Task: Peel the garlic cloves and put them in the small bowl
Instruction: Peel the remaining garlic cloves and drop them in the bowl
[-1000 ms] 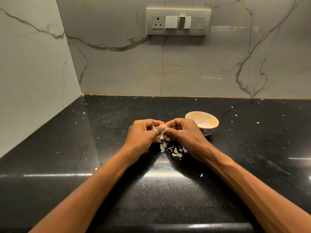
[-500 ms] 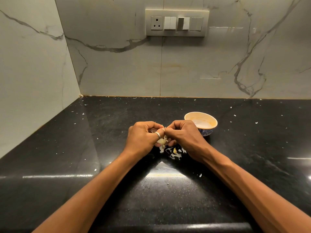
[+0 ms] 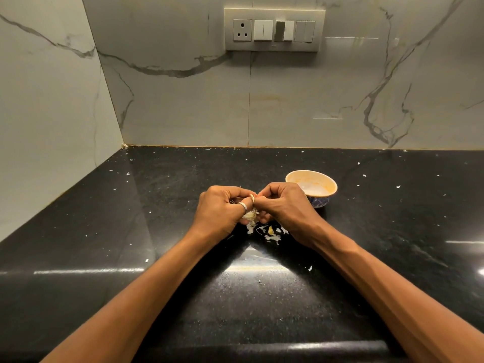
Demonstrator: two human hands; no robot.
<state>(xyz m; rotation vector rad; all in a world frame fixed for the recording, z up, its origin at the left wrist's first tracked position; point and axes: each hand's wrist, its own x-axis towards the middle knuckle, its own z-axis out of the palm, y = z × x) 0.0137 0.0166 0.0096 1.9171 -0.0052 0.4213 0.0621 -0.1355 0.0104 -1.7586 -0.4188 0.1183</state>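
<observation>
**One clove mid-peel above the counter**

One garlic clove (image 3: 251,214) is pinched between left hand (image 3: 222,210) and right hand (image 3: 284,205), over loose skins (image 3: 272,238). Peeling appears unfinished; next, the small bowl (image 3: 311,185), just beyond the right hand, should receive it.

Polished black stone countertop (image 3: 157,297) meets grey-veined marble walls (image 3: 183,106) at a corner. Switch panel (image 3: 274,29) mounted on rear wall. Warm lighting.

A glossy black countertop (image 3: 157,258), flecked white, is seen beneath grey-veined white marble walls (image 3: 183,100). The small bowl (image 3: 311,185) is cream-orange inside, apparently blue-patterned outside. Pale whitish garlic skins (image 3: 272,238) are scattered nearby.
</observation>
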